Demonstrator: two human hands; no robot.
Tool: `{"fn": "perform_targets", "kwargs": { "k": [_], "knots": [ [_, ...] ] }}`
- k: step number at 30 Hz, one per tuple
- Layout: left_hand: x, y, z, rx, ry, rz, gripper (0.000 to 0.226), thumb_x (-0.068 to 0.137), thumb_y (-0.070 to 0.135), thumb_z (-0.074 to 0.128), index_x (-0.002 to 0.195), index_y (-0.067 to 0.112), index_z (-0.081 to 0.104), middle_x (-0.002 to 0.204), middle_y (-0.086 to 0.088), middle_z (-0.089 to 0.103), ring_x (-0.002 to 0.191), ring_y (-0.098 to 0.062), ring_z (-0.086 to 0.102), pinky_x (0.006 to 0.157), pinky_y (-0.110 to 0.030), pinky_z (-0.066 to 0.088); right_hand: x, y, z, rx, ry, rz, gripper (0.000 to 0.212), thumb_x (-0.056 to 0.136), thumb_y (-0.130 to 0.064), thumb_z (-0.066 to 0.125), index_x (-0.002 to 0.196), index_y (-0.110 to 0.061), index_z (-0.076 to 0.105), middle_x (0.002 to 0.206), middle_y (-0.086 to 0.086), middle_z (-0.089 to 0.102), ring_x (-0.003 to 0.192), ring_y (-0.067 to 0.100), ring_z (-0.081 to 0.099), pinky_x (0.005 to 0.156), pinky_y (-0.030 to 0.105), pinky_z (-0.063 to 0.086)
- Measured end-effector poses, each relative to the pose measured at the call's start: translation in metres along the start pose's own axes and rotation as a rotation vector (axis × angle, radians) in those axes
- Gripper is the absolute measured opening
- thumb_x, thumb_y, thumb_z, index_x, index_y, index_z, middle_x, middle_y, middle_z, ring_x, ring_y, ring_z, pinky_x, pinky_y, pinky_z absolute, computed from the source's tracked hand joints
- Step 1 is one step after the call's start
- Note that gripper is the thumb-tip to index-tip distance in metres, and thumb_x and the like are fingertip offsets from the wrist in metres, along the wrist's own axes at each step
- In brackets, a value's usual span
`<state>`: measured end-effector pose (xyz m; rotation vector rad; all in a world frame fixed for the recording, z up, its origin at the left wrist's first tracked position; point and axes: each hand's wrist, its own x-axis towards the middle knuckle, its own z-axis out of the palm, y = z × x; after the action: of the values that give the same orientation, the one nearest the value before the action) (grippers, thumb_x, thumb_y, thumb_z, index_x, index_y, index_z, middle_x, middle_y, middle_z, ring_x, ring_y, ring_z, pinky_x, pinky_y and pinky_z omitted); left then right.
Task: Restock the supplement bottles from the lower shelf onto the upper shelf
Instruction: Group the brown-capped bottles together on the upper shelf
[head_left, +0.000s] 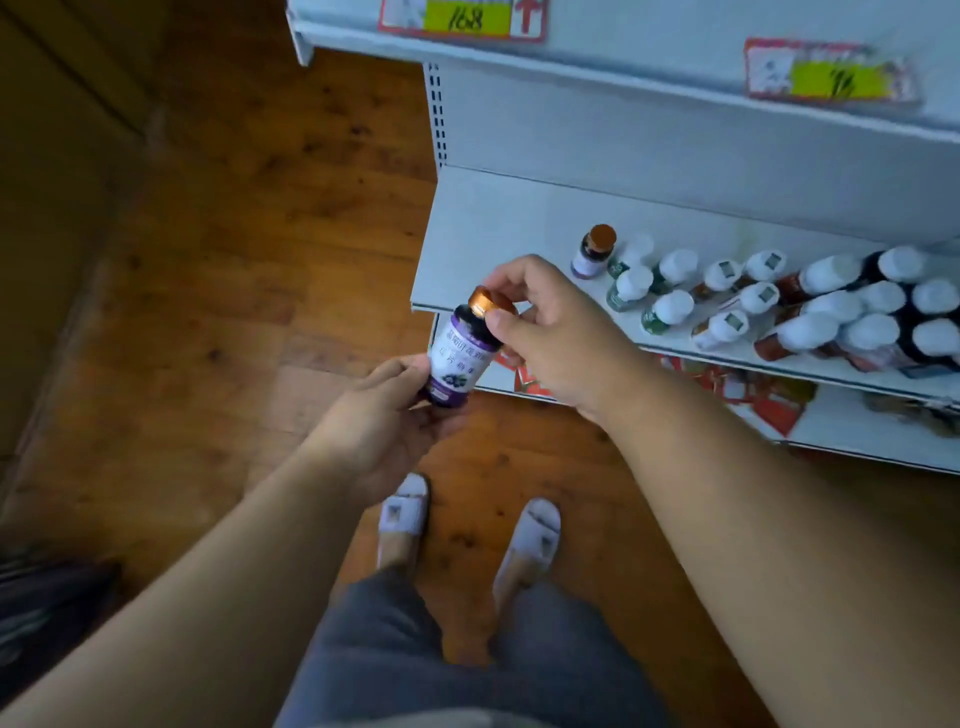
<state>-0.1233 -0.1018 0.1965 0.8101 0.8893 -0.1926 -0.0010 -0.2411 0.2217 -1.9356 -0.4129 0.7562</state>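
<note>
Both hands share the dark purple-labelled supplement bottle with the copper cap (464, 349), the left hand (387, 410) cupping its base and the right hand (550, 325) pinching the cap, probably steadying it for shelving.

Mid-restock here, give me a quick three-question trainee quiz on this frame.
1. True or false: the held bottle has a white cap.
2. Which hand pinches the cap? A) left hand B) right hand
3. Fill in: one matching bottle with a copper cap stands at the ___ end of the row on the shelf.

Key: 1 false, the cap is copper; 2 B, the left hand holds the bottle's base; 3 left.
</note>
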Motion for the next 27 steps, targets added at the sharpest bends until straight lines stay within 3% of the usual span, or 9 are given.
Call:
{"fn": "perform_targets", "kwargs": {
  "k": [3, 6, 10, 13, 15, 20, 25, 27],
  "knots": [
    [-0.06, 0.009, -0.01, -0.086, -0.076, -0.007, 0.023, 0.086, 0.022, 0.058, 0.103, 0.007, 0.059, 0.096, -0.017, 0.069, 0.085, -0.034, 0.067, 0.074, -0.036, 0.061, -0.05, -0.038, 0.011, 0.02, 0.003, -0.01, 0.02, 0.096, -0.028, 0.059, 0.109, -0.043, 0.054, 0.116, -0.014, 0.06, 0.099, 0.009, 0.06, 0.089, 0.04, 0.055],
    [-0.099, 0.026, -0.006, -0.076, -0.204, 0.009, 0.03, 0.086, 0.019, 0.061, 0.112, 0.006, 0.053, 0.097, -0.018, 0.068, 0.088, -0.034, 0.067, 0.079, -0.037, 0.06, -0.085, -0.076, 0.012, 0.039, 0.063, -0.038, 0.03, 0.094, -0.028, 0.062, 0.117, -0.045, 0.053, 0.118, -0.014, 0.059, 0.088, 0.008, 0.061, 0.084, 0.036, 0.057],
    [-0.129, 0.066, 0.013, 0.061, -0.365, 0.061, 0.029, 0.086, 0.02, 0.065, 0.11, 0.008, 0.054, 0.1, -0.018, 0.069, 0.089, -0.032, 0.07, 0.083, -0.039, 0.059, -0.109, -0.129, 0.001, 0.011, 0.258, -0.088, 0.035, 0.091, -0.028, 0.065, 0.12, -0.044, 0.053, 0.111, -0.017, 0.061, 0.079, 0.018, 0.065, 0.082, 0.043, 0.058],
    [-0.141, 0.095, 0.032, 0.142, -0.425, 0.154, 0.03, 0.088, 0.02, 0.061, 0.116, 0.009, 0.054, 0.103, -0.018, 0.07, 0.089, -0.03, 0.071, 0.084, -0.038, 0.058, -0.113, -0.162, -0.011, -0.006, 0.396, -0.131, 0.033, 0.091, -0.029, 0.066, 0.118, -0.042, 0.053, 0.106, -0.014, 0.065, 0.074, 0.014, 0.063, 0.073, 0.041, 0.059],
    [-0.144, 0.111, 0.044, 0.169, -0.465, 0.193, 0.034, 0.087, 0.019, 0.067, 0.117, 0.009, 0.054, 0.106, -0.019, 0.07, 0.091, -0.031, 0.071, 0.086, -0.038, 0.058, -0.113, -0.179, -0.019, -0.018, 0.463, -0.157, 0.033, 0.091, -0.03, 0.066, 0.118, -0.042, 0.053, 0.102, -0.017, 0.064, 0.074, 0.013, 0.064, 0.076, 0.039, 0.058],
    [-0.14, 0.13, 0.083, 0.214, -0.48, 0.222, 0.038, 0.086, 0.023, 0.069, 0.119, 0.007, 0.057, 0.111, -0.021, 0.069, 0.098, -0.034, 0.069, 0.084, -0.038, 0.058, -0.107, -0.187, -0.053, -0.003, 0.526, -0.174, 0.035, 0.088, -0.036, 0.066, 0.118, -0.046, 0.05, 0.102, -0.017, 0.064, 0.078, 0.015, 0.067, 0.073, 0.044, 0.059],
    [-0.117, 0.14, 0.152, 0.3, -0.465, 0.294, 0.031, 0.098, 0.025, 0.053, 0.122, 0.008, 0.058, 0.106, -0.017, 0.072, 0.096, -0.031, 0.07, 0.087, -0.039, 0.053, -0.08, -0.178, -0.122, 0.001, 0.482, -0.174, 0.041, 0.086, -0.036, 0.066, 0.121, -0.048, 0.048, 0.103, -0.005, 0.07, 0.09, 0.015, 0.07, 0.087, 0.047, 0.057],
    [-0.104, 0.148, 0.183, 0.441, -0.408, 0.397, 0.028, 0.098, 0.029, 0.056, 0.122, 0.016, 0.06, 0.106, -0.009, 0.073, 0.096, -0.025, 0.071, 0.083, -0.033, 0.052, -0.065, -0.179, -0.156, -0.025, 0.475, -0.2, 0.041, 0.088, -0.033, 0.067, 0.122, -0.046, 0.048, 0.102, -0.006, 0.07, 0.09, 0.013, 0.07, 0.086, 0.044, 0.057]
  ]
}}
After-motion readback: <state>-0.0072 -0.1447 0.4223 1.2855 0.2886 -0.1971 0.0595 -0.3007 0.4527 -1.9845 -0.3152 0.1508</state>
